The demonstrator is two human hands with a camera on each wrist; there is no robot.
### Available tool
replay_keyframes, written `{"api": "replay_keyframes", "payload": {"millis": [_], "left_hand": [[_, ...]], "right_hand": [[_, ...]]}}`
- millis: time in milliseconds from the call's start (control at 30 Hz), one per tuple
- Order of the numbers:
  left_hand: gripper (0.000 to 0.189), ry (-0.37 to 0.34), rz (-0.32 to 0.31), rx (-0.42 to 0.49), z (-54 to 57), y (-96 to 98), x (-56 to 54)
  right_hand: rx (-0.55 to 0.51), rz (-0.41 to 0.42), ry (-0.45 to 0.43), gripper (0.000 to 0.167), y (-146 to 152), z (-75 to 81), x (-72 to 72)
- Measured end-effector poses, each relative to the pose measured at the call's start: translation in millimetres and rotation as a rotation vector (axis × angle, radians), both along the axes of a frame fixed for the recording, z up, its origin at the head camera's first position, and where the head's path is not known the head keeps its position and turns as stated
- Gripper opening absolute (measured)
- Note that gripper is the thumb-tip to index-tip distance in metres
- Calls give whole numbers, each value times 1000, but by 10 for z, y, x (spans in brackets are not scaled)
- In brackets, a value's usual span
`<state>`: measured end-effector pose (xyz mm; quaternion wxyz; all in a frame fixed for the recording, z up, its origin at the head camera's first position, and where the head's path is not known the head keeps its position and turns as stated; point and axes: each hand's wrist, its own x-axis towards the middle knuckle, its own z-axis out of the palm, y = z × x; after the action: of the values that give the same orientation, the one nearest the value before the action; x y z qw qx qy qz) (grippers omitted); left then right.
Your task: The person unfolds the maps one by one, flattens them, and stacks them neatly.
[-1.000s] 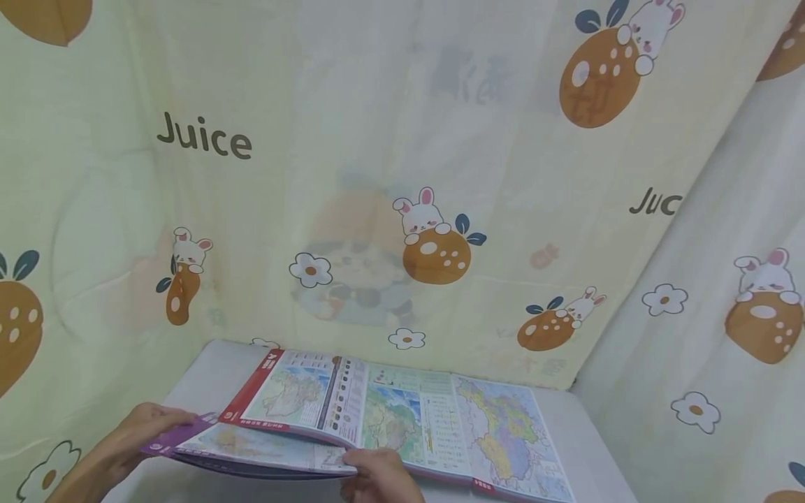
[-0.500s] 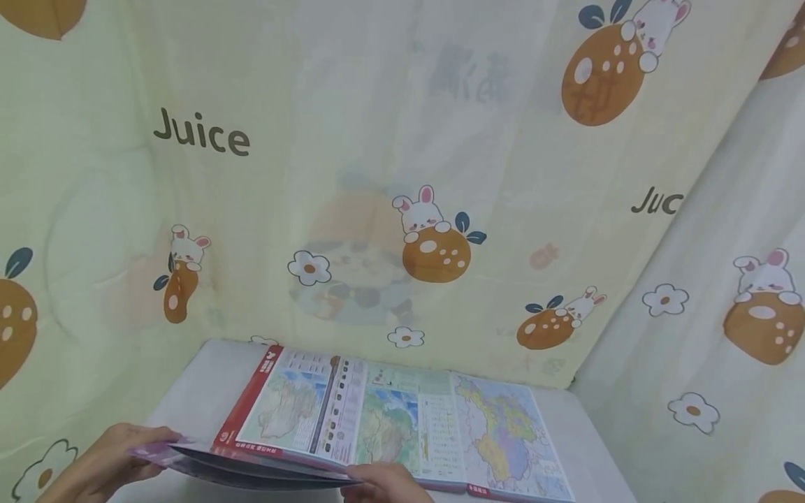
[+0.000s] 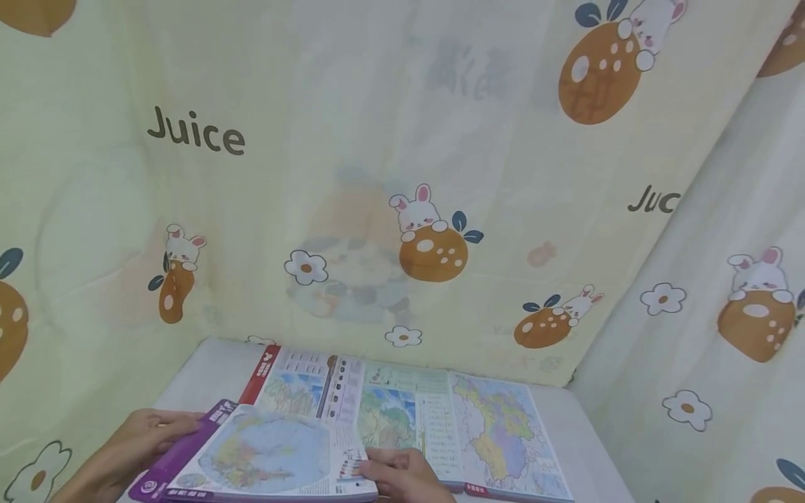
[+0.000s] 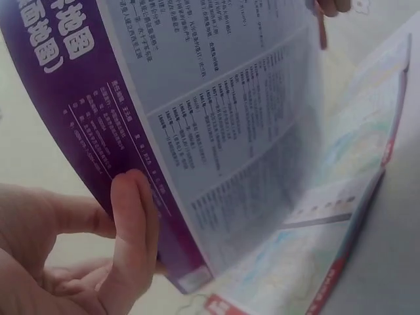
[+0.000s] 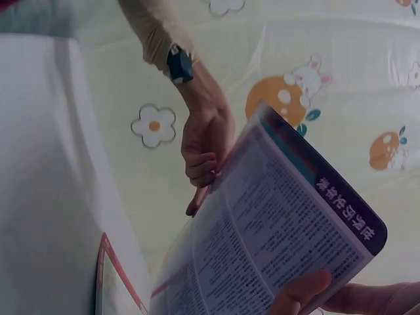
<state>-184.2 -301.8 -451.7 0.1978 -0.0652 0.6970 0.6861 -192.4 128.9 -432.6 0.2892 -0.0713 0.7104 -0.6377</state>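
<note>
Both hands hold a folded paper map with a purple left border and a world map on the face turned to the head camera. My left hand pinches the purple border; in the left wrist view its fingers lie against the printed back. My right hand grips the opposite edge. In the right wrist view, columns of small text fill the map's back, and a dark strip runs along one edge. Behind it, a red-bordered map lies unfolded on the white table, its near left part hidden.
The white table extends beyond both sides of the unfolded map. A pale curtain printed with rabbits, orange fruit and flowers stands close behind the table and along both sides.
The purple-bordered map was seen at a slant, then nearly edge-on with its dark underside showing; now its world-map face is tilted up to view. Both hands keep hold of it.
</note>
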Motion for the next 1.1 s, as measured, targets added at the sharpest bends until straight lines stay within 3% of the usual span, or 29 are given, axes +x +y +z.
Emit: {"api": "replay_keyframes", "payload": {"millis": [133, 300, 400, 533, 867, 1100], "left_hand": [[61, 118, 4, -112, -130, 155, -194], [59, 286, 16, -230, -301, 335, -435], [58, 349, 31, -264, -405, 424, -553], [56, 433, 4, -255, -561, 531, -696], [50, 467, 66, -302, -1062, 839, -1125], [48, 540, 104, -381, -1279, 1014, -1375]], "right_hand": [[-52, 4, 43, 71, 88, -78, -97], [-145, -48, 84, 77, 144, -217, -195], [-113, -88, 115, 77, 170, -328, -262], [-52, -106, 140, 77, 251, -517, -377], [8, -138, 204, 77, 397, -976, -692], [81, -205, 211, 80, 460, -1215, -924]]}}
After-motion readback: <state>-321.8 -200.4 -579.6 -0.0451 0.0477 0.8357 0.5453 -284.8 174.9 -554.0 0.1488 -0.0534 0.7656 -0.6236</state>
